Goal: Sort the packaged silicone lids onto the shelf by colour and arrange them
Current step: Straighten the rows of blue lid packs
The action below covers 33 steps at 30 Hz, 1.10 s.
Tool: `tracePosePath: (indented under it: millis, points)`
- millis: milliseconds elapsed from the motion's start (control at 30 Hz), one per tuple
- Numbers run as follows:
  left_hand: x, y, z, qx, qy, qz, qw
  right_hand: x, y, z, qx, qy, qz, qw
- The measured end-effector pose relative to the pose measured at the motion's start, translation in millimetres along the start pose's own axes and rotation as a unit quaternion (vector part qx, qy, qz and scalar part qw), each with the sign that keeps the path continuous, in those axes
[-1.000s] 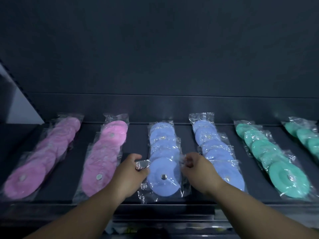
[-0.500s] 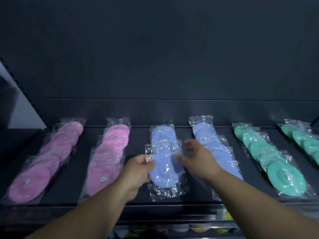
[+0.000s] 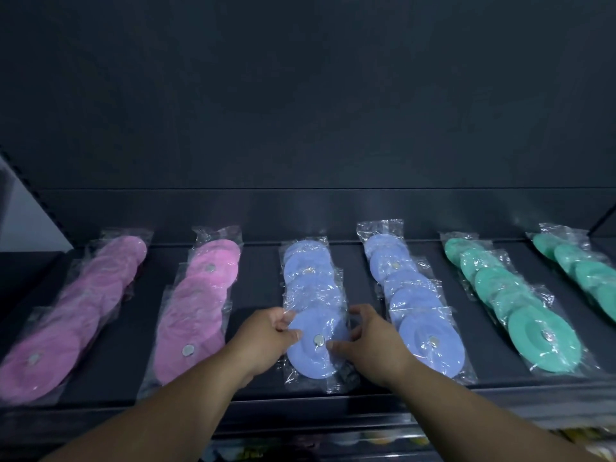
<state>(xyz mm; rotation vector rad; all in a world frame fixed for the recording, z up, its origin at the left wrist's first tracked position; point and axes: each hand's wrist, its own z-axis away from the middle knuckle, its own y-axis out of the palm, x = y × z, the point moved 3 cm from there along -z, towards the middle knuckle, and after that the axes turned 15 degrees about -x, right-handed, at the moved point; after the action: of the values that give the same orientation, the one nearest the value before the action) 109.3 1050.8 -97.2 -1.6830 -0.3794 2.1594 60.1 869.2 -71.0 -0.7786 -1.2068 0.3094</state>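
Six rows of bagged silicone lids lie on the dark shelf [image 3: 256, 295]: two pink rows [image 3: 83, 305] [image 3: 200, 301] at left, two blue rows [image 3: 308, 268] [image 3: 410, 295] in the middle, two green rows [image 3: 520, 301] [image 3: 583, 271] at right. The front blue lid packet [image 3: 316, 355] of the left blue row lies flat near the shelf's front edge. My left hand [image 3: 263, 341] pinches its left edge. My right hand [image 3: 373, 341] holds its right edge, thumb on the lid's face.
The shelf's back wall [image 3: 300, 215] rises behind the rows. A lower shelf [image 3: 383, 441] with coloured items shows dimly below the front edge. Bare strips of shelf separate the rows.
The front blue packet was raised and shifted back half a second ago; it now lies lower and nearer the front edge, with both hands following it down at its sides.
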Motion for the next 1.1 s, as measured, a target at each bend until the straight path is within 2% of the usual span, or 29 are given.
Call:
tracePosePath:
  millis: [133, 233, 400, 600, 733, 1100]
  points:
    - [-4, -4, 0, -0.081, 0.047, -0.009, 0.996, -2, 3, -3, 0.003, -0.002, 0.016, 1.0]
    - [-5, -5, 0, -0.103, 0.056, 0.008, 0.993, -2, 5, -3, -0.007, -0.013, 0.015, 1.0]
    - [-6, -1, 5, -0.108, 0.07, 0.001, 0.992, 0, 4, -4, -0.013, -0.045, 0.012, 0.999]
    - [3, -3, 19, -0.097, 0.058, -0.003, 0.994, -6, 2, 0, 0.041, -0.044, 0.016, 0.998]
    - [2, -2, 26, -0.135, 0.076, -0.026, 0.988, -3, 0, 0, 0.046, -0.047, 0.022, 0.998]
    - [-11, 19, 49, -0.103, 0.023, -0.071, 0.992, -6, 3, -6, 0.042, -0.075, 0.024, 0.996]
